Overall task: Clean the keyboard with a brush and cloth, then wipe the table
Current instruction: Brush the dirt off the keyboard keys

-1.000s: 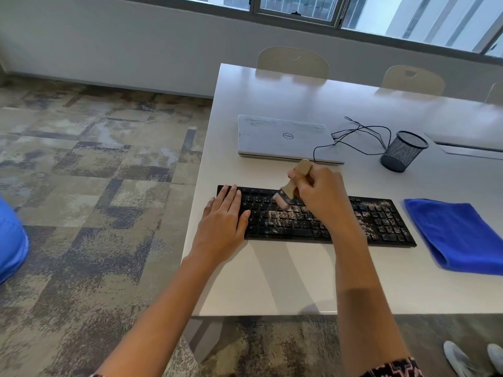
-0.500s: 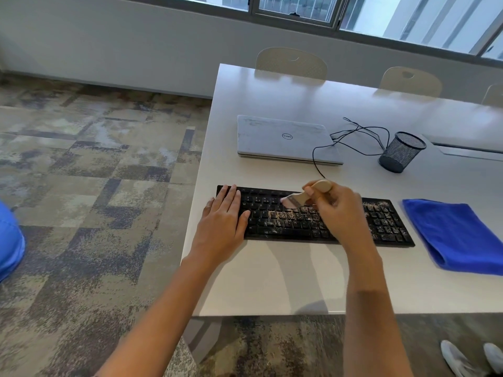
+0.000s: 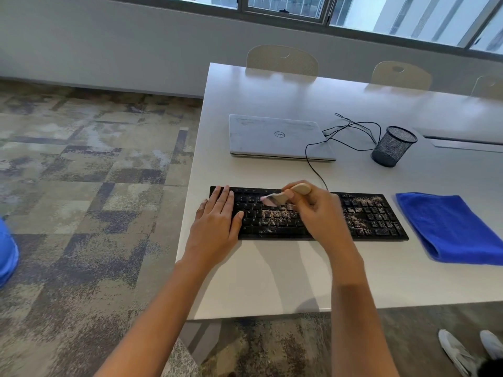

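Head view, findings at this moment. The black rectangular plastic keyboard [image 3: 364,213] lies parallel to the near edge of the white smooth-topped table [image 3: 272,276], its left end close to the table's left edge. Pale gritty crumbs [image 3: 359,221] are scattered over its middle and right-hand keys; the leftmost keys look mostly clean.

My right hand [image 3: 318,213] has fingers and thumb curled round the small brush with a pale rounded wooden handle [image 3: 285,195]. Its soft bristles are tilted down to the left and appear to meet the upper key rows. My left hand [image 3: 217,229] lies flat, fingers straight, pressing on the keyboard's left end.

A folded blue microfibre cloth [image 3: 451,227] rests unused just beside the keyboard's right end.

Risks, in my judgement:
- Hard strokes would drive grit down between the keys, since the gaps are deep and the crumbs are fine.
- Sweeping leftwards could push grit off the table's left edge onto the carpet.
- A light keyboard on a slick top may skid if my left hand lifts.
- Flicked bristles could scatter grit toward the closed grey laptop [image 3: 275,136] near the far side, where the thin black cable [image 3: 313,164] and the black mesh pen cup [image 3: 393,146] also sit.
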The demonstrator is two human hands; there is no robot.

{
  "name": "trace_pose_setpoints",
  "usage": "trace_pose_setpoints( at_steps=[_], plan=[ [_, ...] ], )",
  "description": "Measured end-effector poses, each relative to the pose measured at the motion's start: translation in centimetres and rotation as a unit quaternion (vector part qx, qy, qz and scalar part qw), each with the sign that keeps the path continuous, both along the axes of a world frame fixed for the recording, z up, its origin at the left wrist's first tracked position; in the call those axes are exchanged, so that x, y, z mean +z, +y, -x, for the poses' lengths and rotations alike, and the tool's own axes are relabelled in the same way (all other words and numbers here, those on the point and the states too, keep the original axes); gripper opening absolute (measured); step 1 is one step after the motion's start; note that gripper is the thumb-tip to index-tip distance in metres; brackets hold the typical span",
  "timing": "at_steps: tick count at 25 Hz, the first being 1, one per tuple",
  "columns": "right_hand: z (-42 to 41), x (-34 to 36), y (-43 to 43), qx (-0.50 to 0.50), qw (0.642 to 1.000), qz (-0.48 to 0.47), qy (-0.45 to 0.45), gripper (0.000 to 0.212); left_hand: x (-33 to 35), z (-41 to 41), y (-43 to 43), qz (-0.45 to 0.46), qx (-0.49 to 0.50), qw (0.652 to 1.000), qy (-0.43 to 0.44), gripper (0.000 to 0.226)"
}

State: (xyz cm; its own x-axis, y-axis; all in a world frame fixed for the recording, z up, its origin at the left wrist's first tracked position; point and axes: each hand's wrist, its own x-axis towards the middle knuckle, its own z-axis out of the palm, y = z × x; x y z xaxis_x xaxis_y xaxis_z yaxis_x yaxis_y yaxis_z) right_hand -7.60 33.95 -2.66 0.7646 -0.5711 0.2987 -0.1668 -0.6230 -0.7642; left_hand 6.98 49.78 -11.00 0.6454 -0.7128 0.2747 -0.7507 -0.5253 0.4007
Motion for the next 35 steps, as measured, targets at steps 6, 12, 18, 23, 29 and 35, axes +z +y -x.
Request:
trace_pose_setpoints(
  at_steps=[6,12,18,23,29,35],
  plan=[
    [1.8,1.2,-2.6,-0.061,0.998,0.019,0.006,0.014,-0.1,0.0,-0.1,0.0,0.0,1.0,-0.001,0.073],
    [0.0,0.8,-0.9,-0.03,0.999,-0.002,-0.023,0.012,-0.3,-0.1,0.0,0.0,0.0,1.0,-0.006,0.073],
    [1.7,1.3,-3.1,-0.096,0.995,0.039,0.013,0.012,-0.3,-0.2,-0.1,0.004,0.001,1.0,-0.007,0.073],
    [1.7,1.9,-4.4,-0.162,0.985,0.053,-0.01,0.015,-0.3,-0.1,-0.1,0.004,0.001,1.0,-0.007,0.073],
    [1.1,1.0,-4.6,-0.136,0.988,0.044,0.061,0.024,-0.2,-0.1,0.0,-0.002,0.001,1.0,-0.004,0.073],
    [0.9,2.9,-5.0,-0.126,0.989,0.063,0.032,0.02,-0.2,0.0,0.0,0.004,0.003,1.0,-0.007,0.072]
  ],
)
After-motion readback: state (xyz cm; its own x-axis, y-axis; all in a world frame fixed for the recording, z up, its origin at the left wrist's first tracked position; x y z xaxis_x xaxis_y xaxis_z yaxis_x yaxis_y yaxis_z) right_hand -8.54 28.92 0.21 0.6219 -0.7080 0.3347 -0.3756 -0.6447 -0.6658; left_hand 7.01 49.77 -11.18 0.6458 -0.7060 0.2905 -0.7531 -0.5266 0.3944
